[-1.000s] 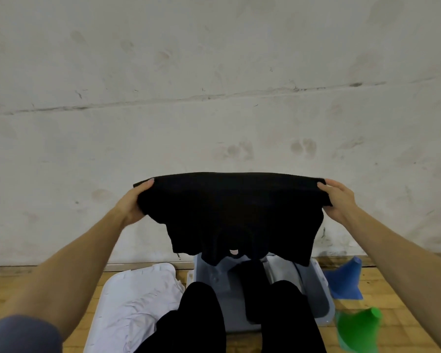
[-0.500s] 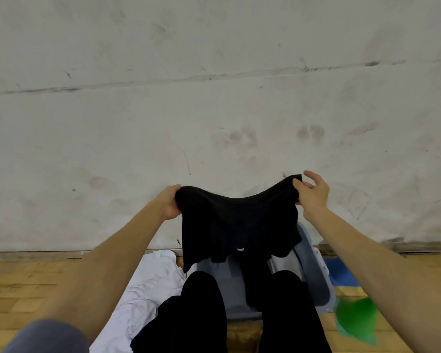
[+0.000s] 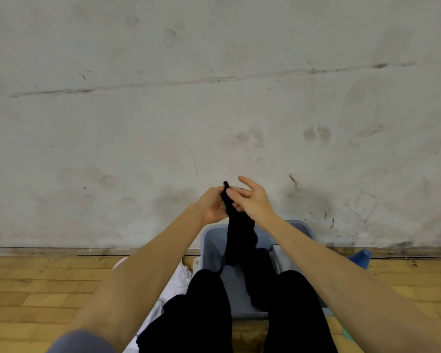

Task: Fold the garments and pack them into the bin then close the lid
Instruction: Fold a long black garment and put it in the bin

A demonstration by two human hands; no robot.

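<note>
A black garment (image 3: 239, 233) hangs doubled over in a narrow strip above the grey-blue bin (image 3: 211, 245). My left hand (image 3: 211, 206) grips its top edge with curled fingers. My right hand (image 3: 251, 200) meets it there, the thumb pressing the cloth while the fingers spread out straight. The garment's lower end drops into the bin between my black-clad knees (image 3: 209, 296). Another dark piece lies inside the bin (image 3: 260, 276).
A white garment (image 3: 181, 273) lies on the wooden floor (image 3: 36, 289) left of the bin, partly under my left arm. A blue item (image 3: 360, 258) sits right of the bin, a green one (image 3: 348, 336) near the lower right. A scuffed wall (image 3: 214, 110) stands close behind.
My hands came together from wide apart, folding the stretched black garment in half. It now hangs as a narrow strip. My right hand's fingers have opened out.
</note>
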